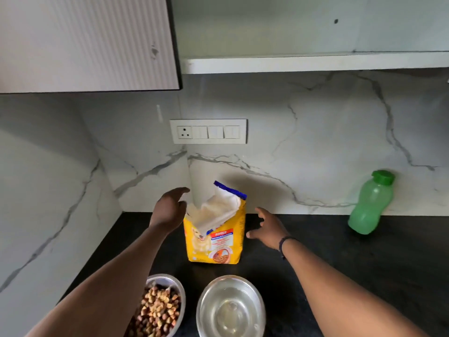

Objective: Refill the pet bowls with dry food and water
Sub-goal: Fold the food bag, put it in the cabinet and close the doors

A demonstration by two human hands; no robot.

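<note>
Two bowls, one food bag, one bottle, two open hands.

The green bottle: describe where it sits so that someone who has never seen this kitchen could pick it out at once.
Start at the black countertop under the marble backsplash. Follow it to the far right, well past the yellow pet food bag. There the green bottle leans against the wall, the only translucent green thing in view, closed with a darker green screw cap.
</note>
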